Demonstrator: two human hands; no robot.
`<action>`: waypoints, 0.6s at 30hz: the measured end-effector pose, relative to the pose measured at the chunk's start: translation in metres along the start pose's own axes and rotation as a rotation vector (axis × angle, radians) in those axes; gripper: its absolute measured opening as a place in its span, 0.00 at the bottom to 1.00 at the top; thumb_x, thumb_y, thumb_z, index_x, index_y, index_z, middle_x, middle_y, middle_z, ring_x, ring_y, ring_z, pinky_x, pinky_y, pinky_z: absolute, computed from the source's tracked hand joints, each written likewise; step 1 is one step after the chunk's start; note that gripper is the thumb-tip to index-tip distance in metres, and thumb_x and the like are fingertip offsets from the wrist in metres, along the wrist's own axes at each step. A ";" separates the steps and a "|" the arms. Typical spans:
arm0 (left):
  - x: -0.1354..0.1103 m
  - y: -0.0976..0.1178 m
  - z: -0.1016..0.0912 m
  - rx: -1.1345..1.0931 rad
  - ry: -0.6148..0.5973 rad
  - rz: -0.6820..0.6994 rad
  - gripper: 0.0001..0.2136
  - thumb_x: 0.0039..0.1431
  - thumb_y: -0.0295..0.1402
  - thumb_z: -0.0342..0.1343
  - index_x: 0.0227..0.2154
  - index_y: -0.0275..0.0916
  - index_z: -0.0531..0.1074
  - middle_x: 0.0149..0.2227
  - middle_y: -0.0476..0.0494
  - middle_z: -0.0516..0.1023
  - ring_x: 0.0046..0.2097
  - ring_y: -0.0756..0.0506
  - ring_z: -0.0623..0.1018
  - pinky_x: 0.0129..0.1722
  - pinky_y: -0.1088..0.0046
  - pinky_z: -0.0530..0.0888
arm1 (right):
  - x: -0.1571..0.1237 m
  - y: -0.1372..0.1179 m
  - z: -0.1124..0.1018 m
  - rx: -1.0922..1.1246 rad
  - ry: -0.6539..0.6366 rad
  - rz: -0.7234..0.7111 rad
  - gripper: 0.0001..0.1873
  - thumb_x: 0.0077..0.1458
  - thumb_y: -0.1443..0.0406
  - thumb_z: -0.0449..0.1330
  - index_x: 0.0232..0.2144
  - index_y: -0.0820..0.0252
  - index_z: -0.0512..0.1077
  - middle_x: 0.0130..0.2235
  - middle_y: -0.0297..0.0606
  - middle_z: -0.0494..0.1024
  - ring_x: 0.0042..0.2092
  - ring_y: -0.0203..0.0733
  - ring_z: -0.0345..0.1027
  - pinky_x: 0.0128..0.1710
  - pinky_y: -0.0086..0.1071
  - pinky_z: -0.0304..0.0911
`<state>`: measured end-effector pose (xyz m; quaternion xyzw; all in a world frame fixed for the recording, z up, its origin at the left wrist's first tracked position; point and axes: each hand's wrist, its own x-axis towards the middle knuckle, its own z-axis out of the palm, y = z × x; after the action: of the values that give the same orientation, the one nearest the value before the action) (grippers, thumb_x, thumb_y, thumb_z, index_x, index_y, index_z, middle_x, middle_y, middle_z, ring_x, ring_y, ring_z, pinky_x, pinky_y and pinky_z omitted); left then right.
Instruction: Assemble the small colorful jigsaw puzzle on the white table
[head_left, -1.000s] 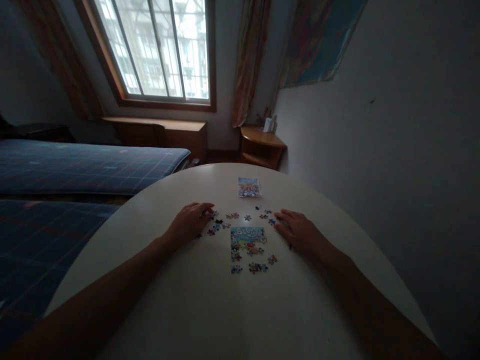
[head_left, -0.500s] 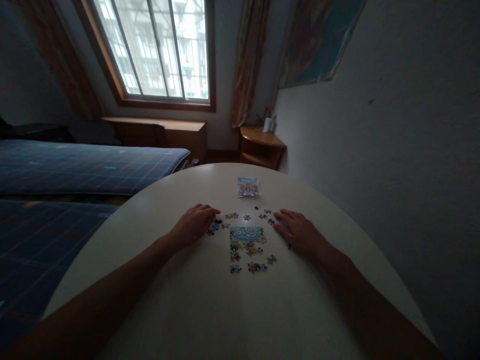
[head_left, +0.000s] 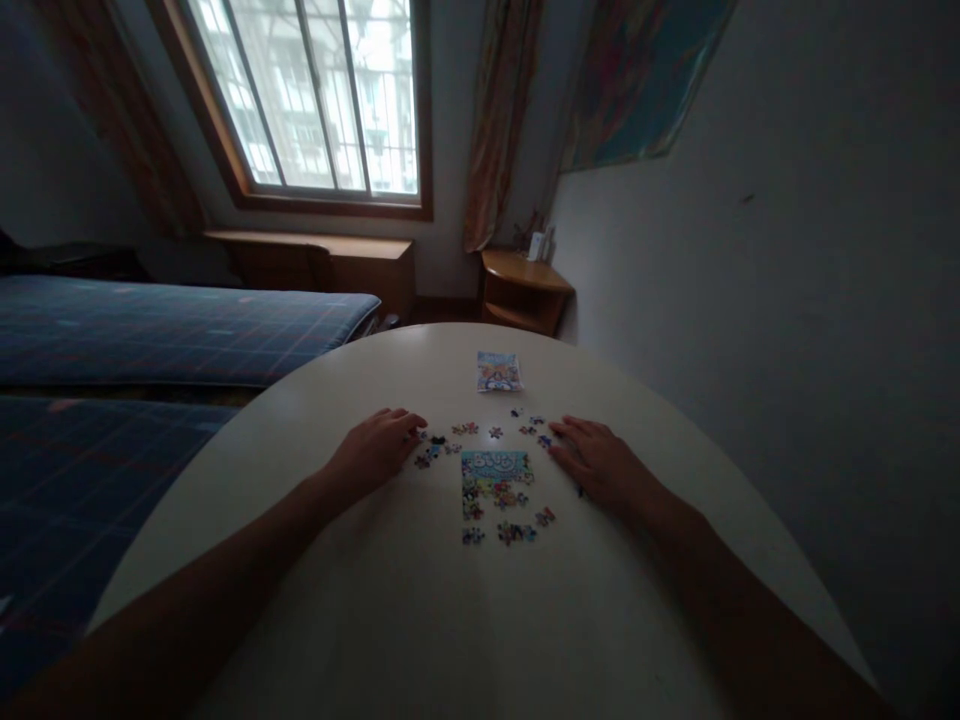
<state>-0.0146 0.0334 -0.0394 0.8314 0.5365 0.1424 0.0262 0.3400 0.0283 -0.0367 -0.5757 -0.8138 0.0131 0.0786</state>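
My left hand [head_left: 375, 445] rests at the left of a small cluster of jigsaw pieces [head_left: 433, 450], fingers bent loosely and apart, fingertips close to the nearest pieces. Whether they touch one is too dark to tell. On the other side, my right hand [head_left: 592, 460] lies on the table with its fingers stretched out, beside several more pieces [head_left: 535, 430]; a small dark bit shows under its palm edge. Between the hands lies a partly joined jigsaw puzzle [head_left: 496, 467], its blue top strip and left side assembled. Loose joined pieces [head_left: 517, 533] sit along its lower edge.
A picture card or packet [head_left: 499, 371] lies farther back on the round white table [head_left: 375, 620]. To the left stands a bed with a blue plaid mattress [head_left: 187, 330]. A wooden corner cabinet [head_left: 525, 275] is beyond the table, and a wall runs along the right.
My left hand has drawn back slightly to the left, uncovering more of the pieces by its fingertips. My right hand has stayed in place.
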 end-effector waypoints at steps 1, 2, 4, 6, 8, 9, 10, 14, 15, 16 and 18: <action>0.000 0.000 0.000 -0.006 -0.005 0.002 0.13 0.65 0.29 0.49 0.48 0.40 0.75 0.45 0.40 0.80 0.48 0.39 0.77 0.49 0.60 0.74 | 0.000 0.000 0.000 -0.001 -0.005 0.000 0.28 0.67 0.52 0.46 0.60 0.61 0.67 0.63 0.50 0.67 0.64 0.55 0.59 0.62 0.49 0.58; 0.001 0.000 0.000 -0.012 -0.005 0.004 0.13 0.65 0.29 0.49 0.48 0.40 0.75 0.45 0.40 0.80 0.48 0.39 0.77 0.48 0.60 0.74 | 0.000 0.000 0.000 -0.004 -0.008 0.004 0.28 0.67 0.52 0.46 0.60 0.62 0.67 0.63 0.50 0.66 0.64 0.55 0.59 0.62 0.49 0.57; 0.002 -0.002 0.000 -0.021 0.000 0.010 0.12 0.66 0.30 0.49 0.47 0.40 0.75 0.44 0.40 0.80 0.47 0.39 0.77 0.48 0.60 0.74 | 0.000 0.000 0.000 -0.009 -0.012 0.009 0.28 0.67 0.53 0.46 0.60 0.61 0.67 0.64 0.50 0.66 0.64 0.55 0.59 0.63 0.49 0.57; 0.002 -0.003 0.001 -0.021 0.001 0.018 0.12 0.66 0.30 0.49 0.46 0.41 0.76 0.44 0.41 0.81 0.47 0.39 0.77 0.48 0.61 0.74 | 0.000 0.000 0.000 -0.015 -0.005 0.009 0.27 0.67 0.53 0.46 0.60 0.60 0.67 0.63 0.49 0.67 0.64 0.54 0.59 0.63 0.49 0.57; 0.001 -0.005 0.001 -0.019 -0.008 0.039 0.12 0.66 0.31 0.50 0.46 0.41 0.76 0.44 0.42 0.81 0.47 0.39 0.77 0.48 0.61 0.74 | 0.000 0.000 0.000 -0.020 0.001 0.009 0.27 0.67 0.52 0.46 0.60 0.59 0.67 0.63 0.48 0.67 0.64 0.54 0.60 0.62 0.49 0.58; 0.000 -0.005 0.000 -0.024 -0.016 0.055 0.12 0.65 0.31 0.50 0.46 0.41 0.76 0.44 0.42 0.81 0.47 0.39 0.77 0.48 0.61 0.74 | 0.000 0.000 0.000 -0.021 0.001 0.010 0.28 0.67 0.52 0.46 0.60 0.59 0.67 0.63 0.48 0.67 0.64 0.54 0.60 0.62 0.49 0.58; -0.001 -0.005 0.000 -0.033 -0.024 0.071 0.12 0.65 0.31 0.51 0.46 0.41 0.77 0.44 0.42 0.81 0.47 0.39 0.76 0.49 0.62 0.73 | -0.001 0.000 0.000 -0.022 0.000 0.014 0.28 0.67 0.52 0.46 0.60 0.59 0.67 0.63 0.48 0.67 0.64 0.54 0.60 0.62 0.49 0.58; -0.008 -0.003 -0.007 -0.101 -0.052 0.125 0.12 0.63 0.30 0.52 0.44 0.43 0.78 0.44 0.42 0.81 0.49 0.40 0.76 0.50 0.62 0.72 | -0.001 0.001 0.001 -0.018 -0.001 0.000 0.27 0.67 0.52 0.46 0.60 0.59 0.67 0.63 0.49 0.67 0.64 0.55 0.60 0.62 0.50 0.58; -0.011 -0.003 -0.010 -0.122 -0.064 0.137 0.11 0.63 0.30 0.52 0.44 0.43 0.78 0.44 0.43 0.81 0.49 0.40 0.75 0.50 0.62 0.72 | -0.001 0.001 0.001 -0.018 0.005 -0.006 0.27 0.67 0.52 0.46 0.60 0.59 0.67 0.63 0.49 0.67 0.63 0.55 0.60 0.62 0.50 0.58; -0.013 -0.001 -0.014 -0.145 -0.080 0.149 0.11 0.63 0.31 0.52 0.43 0.43 0.78 0.43 0.43 0.81 0.50 0.40 0.75 0.50 0.63 0.72 | -0.001 0.002 0.001 -0.018 0.011 -0.011 0.27 0.67 0.52 0.45 0.60 0.59 0.67 0.63 0.49 0.67 0.63 0.55 0.60 0.62 0.50 0.58; -0.019 0.002 -0.022 -0.170 -0.121 0.155 0.10 0.63 0.32 0.52 0.43 0.43 0.77 0.43 0.43 0.81 0.49 0.40 0.75 0.49 0.63 0.72 | 0.000 0.002 0.002 -0.019 0.016 -0.010 0.28 0.67 0.52 0.45 0.60 0.60 0.67 0.63 0.49 0.67 0.63 0.55 0.60 0.62 0.50 0.58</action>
<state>-0.0260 0.0131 -0.0215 0.8721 0.4541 0.1388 0.1180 0.3416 0.0287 -0.0391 -0.5725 -0.8160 0.0002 0.0797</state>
